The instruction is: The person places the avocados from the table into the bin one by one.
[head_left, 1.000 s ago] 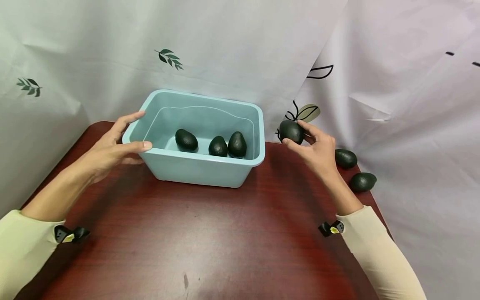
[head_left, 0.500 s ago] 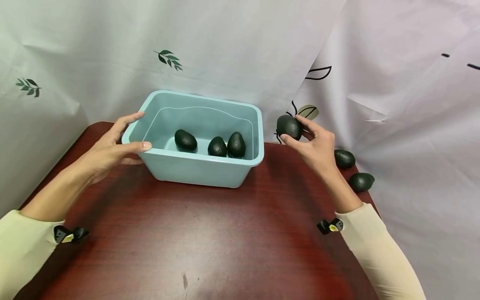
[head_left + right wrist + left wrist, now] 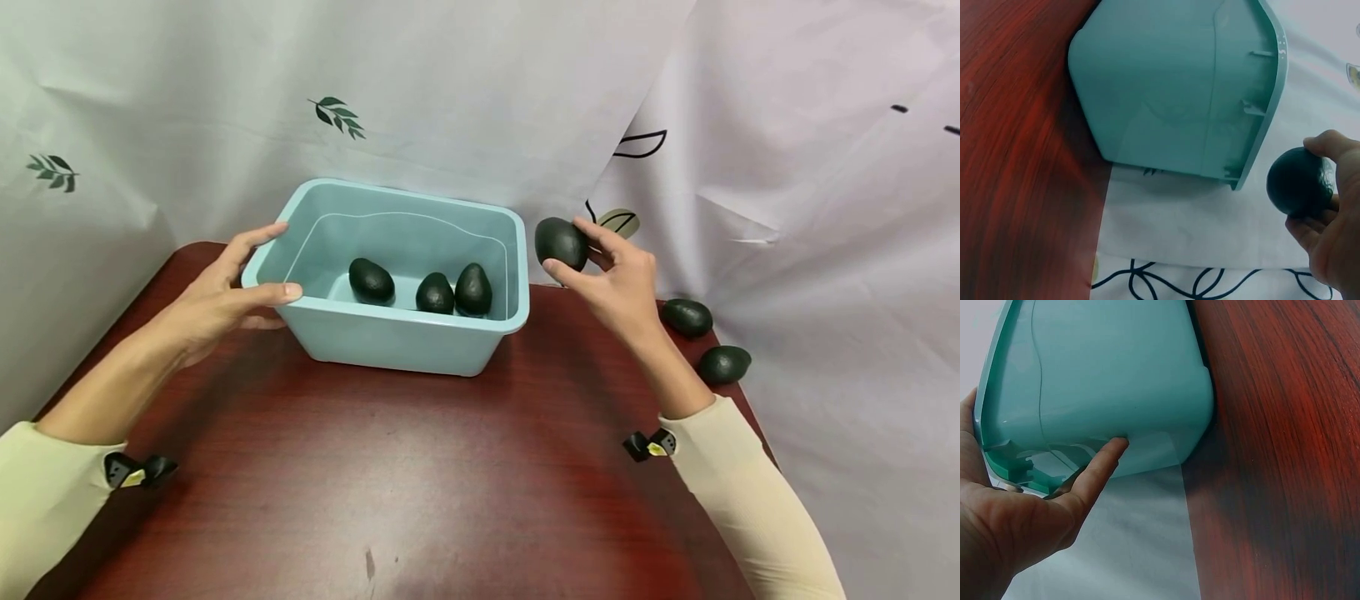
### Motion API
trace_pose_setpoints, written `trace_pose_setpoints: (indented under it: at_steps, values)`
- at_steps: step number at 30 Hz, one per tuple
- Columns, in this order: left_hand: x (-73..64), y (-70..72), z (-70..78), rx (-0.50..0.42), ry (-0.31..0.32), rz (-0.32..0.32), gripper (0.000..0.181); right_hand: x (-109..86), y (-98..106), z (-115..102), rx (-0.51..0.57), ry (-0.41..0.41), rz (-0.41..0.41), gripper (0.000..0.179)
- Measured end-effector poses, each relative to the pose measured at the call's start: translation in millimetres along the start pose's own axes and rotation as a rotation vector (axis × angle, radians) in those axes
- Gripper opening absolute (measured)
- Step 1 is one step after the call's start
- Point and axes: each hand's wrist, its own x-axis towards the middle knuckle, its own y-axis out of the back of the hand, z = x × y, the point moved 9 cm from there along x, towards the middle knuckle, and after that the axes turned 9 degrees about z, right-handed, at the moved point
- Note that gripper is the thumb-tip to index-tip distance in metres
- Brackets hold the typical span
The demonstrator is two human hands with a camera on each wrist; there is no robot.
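A dark green avocado [image 3: 559, 242] is pinched between the thumb and fingers of my right hand [image 3: 621, 283], held in the air just right of the light blue plastic bin [image 3: 390, 337]. The right wrist view has the same avocado [image 3: 1297, 182] apart from the bin's outer wall. My left hand [image 3: 213, 300] grips the bin's left end at the near corner, thumb on the rim. In the left wrist view, a finger [image 3: 1100, 465] lies against the outside wall. Inside the bin are an avocado [image 3: 371, 281] on the left and two more, including one avocado [image 3: 474, 289] at the right.
Two loose avocados lie at the table's right edge: one avocado [image 3: 687, 317] behind the right forearm and another avocado [image 3: 723, 364] nearer. The bin stands on a reddish-brown wooden table [image 3: 420, 483]. A white patterned cloth [image 3: 450, 100] hangs close behind it.
My right hand has carried the avocado left and slightly upward, closer to the bin's right rim. The left hand keeps its hold, and the bin and the other avocados stay in place.
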Motion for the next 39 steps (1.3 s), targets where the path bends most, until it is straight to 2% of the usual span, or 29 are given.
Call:
trace_pose_setpoints:
  at_steps: [8, 16, 21, 39]
  values:
    - [1.4, -1.1, 0.1, -0.021, -0.002, -0.005, 0.082, -0.8, -11.2, -11.3, 0.018, 0.005, -0.024, 0.062]
    - [1.8, 0.1, -0.9, -0.028, -0.009, 0.002, 0.084, -4.8, -21.4, -42.0, 0.031, 0.015, -0.056, 0.060]
    - [2.5, -0.4, -0.9, -0.036, -0.013, 0.001, 0.084, -5.7, -26.0, -48.9, 0.019, 0.021, -0.072, 0.061]
    - [2.7, 0.0, -0.9, -0.049, -0.014, -0.009, 0.083, -12.9, -53.6, -78.5, 0.067, 0.133, -0.123, 0.058]
